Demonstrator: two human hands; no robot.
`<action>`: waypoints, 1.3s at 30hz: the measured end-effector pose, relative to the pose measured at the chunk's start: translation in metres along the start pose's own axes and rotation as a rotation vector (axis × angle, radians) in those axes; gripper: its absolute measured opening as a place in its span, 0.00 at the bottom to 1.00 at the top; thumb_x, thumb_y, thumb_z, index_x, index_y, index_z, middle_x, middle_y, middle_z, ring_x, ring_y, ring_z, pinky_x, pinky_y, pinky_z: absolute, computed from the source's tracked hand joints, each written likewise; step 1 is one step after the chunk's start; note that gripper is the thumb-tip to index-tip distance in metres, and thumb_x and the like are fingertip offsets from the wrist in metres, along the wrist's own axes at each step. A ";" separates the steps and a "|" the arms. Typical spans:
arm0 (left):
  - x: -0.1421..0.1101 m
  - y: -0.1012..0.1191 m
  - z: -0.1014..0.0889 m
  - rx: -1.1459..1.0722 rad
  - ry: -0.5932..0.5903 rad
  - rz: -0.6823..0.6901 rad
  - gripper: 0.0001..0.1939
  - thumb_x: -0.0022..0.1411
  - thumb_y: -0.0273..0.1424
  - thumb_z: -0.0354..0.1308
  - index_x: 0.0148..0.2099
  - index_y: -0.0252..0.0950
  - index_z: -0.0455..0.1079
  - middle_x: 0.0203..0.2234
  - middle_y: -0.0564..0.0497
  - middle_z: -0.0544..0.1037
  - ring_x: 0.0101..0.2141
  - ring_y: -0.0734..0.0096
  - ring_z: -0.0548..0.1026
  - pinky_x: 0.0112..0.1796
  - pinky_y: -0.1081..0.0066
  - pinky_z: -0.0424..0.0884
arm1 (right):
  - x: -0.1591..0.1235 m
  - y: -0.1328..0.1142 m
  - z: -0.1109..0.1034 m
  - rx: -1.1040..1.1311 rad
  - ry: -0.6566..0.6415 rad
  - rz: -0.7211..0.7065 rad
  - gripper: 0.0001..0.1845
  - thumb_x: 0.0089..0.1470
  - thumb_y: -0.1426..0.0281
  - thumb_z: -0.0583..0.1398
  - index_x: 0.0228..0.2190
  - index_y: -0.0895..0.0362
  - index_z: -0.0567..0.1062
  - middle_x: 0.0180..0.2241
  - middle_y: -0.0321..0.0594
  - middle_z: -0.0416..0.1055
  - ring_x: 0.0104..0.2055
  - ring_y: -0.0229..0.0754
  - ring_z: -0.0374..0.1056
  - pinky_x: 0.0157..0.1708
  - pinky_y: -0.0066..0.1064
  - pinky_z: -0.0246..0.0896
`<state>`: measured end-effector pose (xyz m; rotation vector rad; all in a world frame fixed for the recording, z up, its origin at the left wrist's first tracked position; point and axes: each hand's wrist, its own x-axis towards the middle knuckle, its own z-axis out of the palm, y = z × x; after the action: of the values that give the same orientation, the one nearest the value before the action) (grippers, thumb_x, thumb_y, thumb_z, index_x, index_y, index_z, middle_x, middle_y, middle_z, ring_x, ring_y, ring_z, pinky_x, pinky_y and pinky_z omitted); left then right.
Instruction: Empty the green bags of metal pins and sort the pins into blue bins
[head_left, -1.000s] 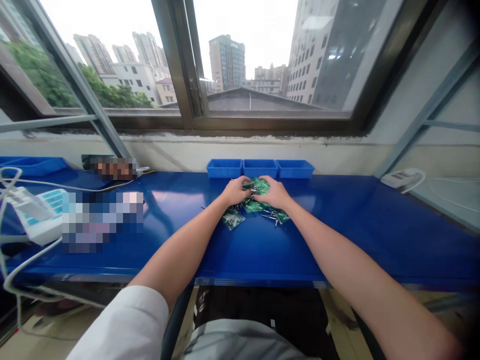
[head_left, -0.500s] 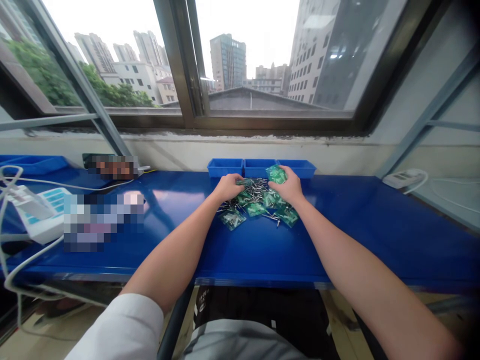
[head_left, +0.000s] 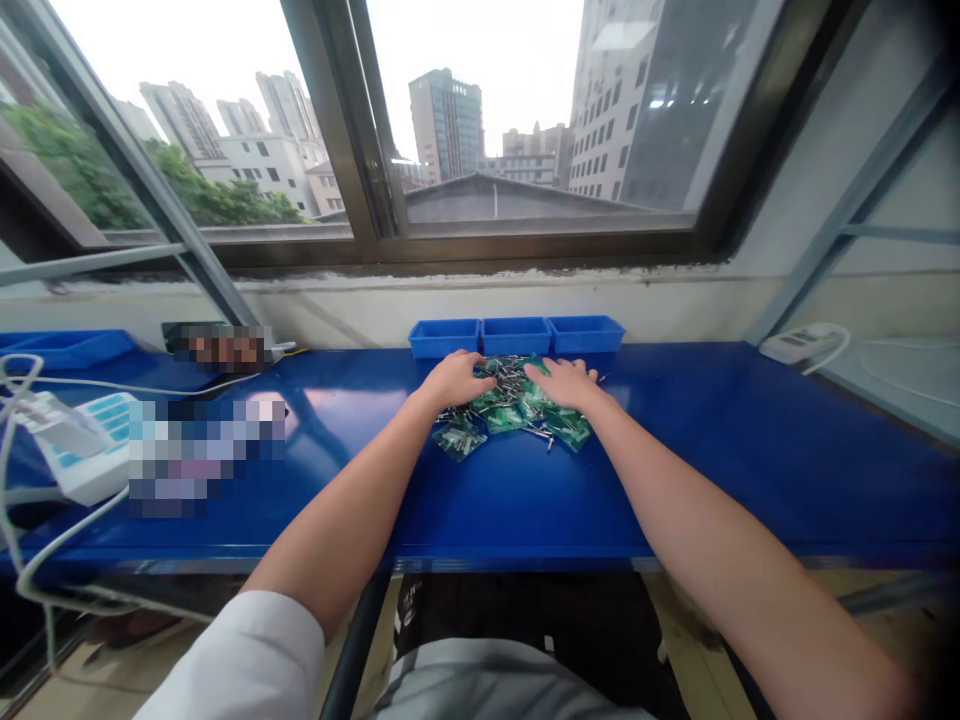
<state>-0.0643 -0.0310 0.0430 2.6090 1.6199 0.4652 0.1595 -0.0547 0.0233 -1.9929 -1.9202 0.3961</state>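
Observation:
A heap of loose metal screw-like pieces [head_left: 512, 378] lies on the blue tabletop, mixed with small green-tinted plastic bags [head_left: 504, 418]. My left hand [head_left: 454, 379] rests against the left side of the heap, thumb and fingers apart. On the opposite side my right hand [head_left: 564, 384] lies over the heap with its fingers spread, touching the bags and metal pieces. Neither hand grips anything that I can see. A clear bag of small parts [head_left: 460, 438] sits at the near left edge of the pile, partly apart from it.
Three blue bins [head_left: 515, 336] stand in a row behind the heap. A white power strip [head_left: 90, 445] with cables is at the left, near a blurred-out object. Another white power strip [head_left: 804, 343] lies at the right. More blue trays [head_left: 82, 348] stand at the far left.
My right hand has lowered and let go of the green bag it held up, its fingers now spread on the heap. My left hand stays at the left side.

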 end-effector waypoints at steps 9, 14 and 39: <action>0.049 0.035 0.002 0.069 -0.320 -0.100 0.48 0.40 0.49 0.61 0.64 0.41 0.55 0.59 0.35 0.60 0.54 0.37 0.64 0.46 0.54 0.67 | 0.004 0.010 -0.016 0.152 0.151 0.152 0.49 0.49 0.37 0.34 0.55 0.53 0.67 0.58 0.52 0.60 0.61 0.66 0.47 0.55 0.62 0.40; 0.069 0.050 0.003 0.112 -0.493 -0.151 0.53 0.31 0.36 0.65 0.64 0.47 0.55 0.62 0.37 0.55 0.52 0.33 0.66 0.41 0.54 0.70 | 0.006 0.020 -0.016 0.167 0.163 0.210 0.53 0.47 0.35 0.33 0.53 0.58 0.69 0.56 0.57 0.61 0.60 0.67 0.48 0.55 0.61 0.41; 0.062 0.041 -0.027 0.137 -0.169 0.050 0.18 0.47 0.27 0.54 0.42 0.37 0.76 0.34 0.45 0.80 0.35 0.60 0.76 0.35 0.71 0.71 | 0.015 -0.011 0.016 0.244 0.092 -0.102 0.43 0.55 0.42 0.38 0.54 0.60 0.66 0.55 0.54 0.65 0.59 0.54 0.58 0.55 0.41 0.51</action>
<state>-0.0106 0.0018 0.0911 2.7057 1.5883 0.1348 0.1431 -0.0384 0.0146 -1.7213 -1.8125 0.4785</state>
